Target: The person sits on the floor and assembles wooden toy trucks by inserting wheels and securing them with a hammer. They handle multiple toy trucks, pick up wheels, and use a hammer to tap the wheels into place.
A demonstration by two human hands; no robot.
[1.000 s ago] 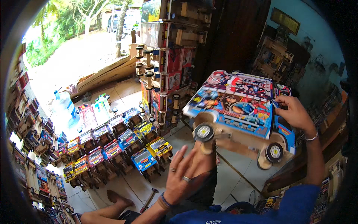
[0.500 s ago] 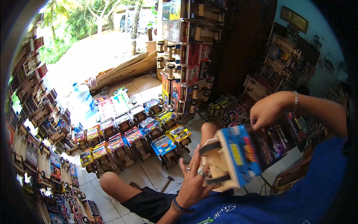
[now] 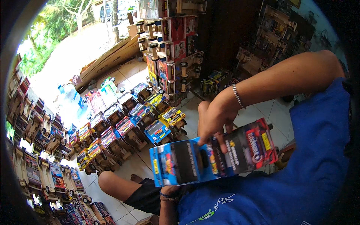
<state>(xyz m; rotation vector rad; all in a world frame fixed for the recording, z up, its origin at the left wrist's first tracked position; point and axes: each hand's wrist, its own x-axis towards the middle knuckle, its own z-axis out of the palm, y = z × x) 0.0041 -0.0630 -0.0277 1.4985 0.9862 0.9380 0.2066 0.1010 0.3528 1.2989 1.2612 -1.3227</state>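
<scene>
Right hand (image 3: pixel 215 118) curls over the top edge of a toy truck (image 3: pixel 212 155), fingers (image 3: pixel 223 144) pressed down on its printed face, thumb side hidden; bracelet (image 3: pixel 237 96) on that wrist. Left hand is under the truck's left end, only the wrist with a dark band (image 3: pixel 168 195) shows, so grip there cannot be told. Truck is held sideways at chest height, close above the lap, blue (image 3: pixel 165 165) at its left end, black panels mid, red and yellow sticker patches toward the right end (image 3: pixel 258 144). Person in blue shirt (image 3: pixel 300 180), black shorts, bare knee (image 3: pixel 108 180) over the tiled floor (image 3: pixel 258 112). On the floor ahead, rows of small wooden trucks (image 3: pixel 127 127) with bright blue, yellow and red printed tops, the nearest a blue one (image 3: pixel 157 131) and a yellow one (image 3: pixel 171 116). A tall stack of larger trucks (image 3: pixel 170 56) with red panels and wooden wheels stands behind. More trucks line the left wall (image 3: pixel 30 131). Clear plastic water jug (image 3: pixel 69 99) by the doorway.
</scene>
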